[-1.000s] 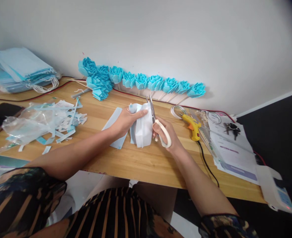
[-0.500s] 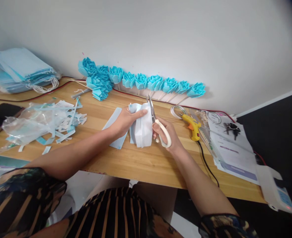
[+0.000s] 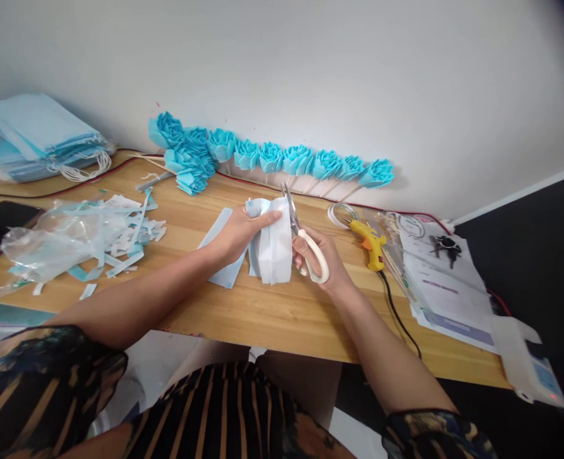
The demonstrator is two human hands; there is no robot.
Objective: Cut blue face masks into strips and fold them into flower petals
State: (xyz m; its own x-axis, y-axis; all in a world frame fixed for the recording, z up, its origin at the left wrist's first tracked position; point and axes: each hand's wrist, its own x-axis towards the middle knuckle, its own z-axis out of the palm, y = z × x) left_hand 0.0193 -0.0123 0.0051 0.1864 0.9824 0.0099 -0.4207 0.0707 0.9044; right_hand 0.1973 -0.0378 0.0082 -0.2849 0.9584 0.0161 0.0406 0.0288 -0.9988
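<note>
The near edge of the counter (image 3: 272, 322) runs across beneath both forearms. A broad band of wood lies between that edge and the folded blue-white sheet (image 3: 277, 252), widening to the right as far as the black cord (image 3: 397, 306). A narrower strip of wood separates the scissors (image 3: 293, 220) from the yellow glue gun (image 3: 374, 250). Far of the hands, flowers lean along the wall (image 3: 272, 70).

The left hand (image 3: 238, 234) pinches the one sheet, thumb on top. The right hand (image 3: 328, 262) grips one pair of scissors by its cream handles, blades parted at the sheet's right edge. One flat blue piece (image 3: 227, 271) lies partly beneath the left hand.

Seven blue flowers (image 3: 297, 160) stand in a row; left of them is an overlapping cluster (image 3: 189, 159), its number unclear. There is one phone (image 3: 2, 223) at the left, one scrap pile (image 3: 126, 223), and one mask stack (image 3: 43, 127) at far left.
</note>
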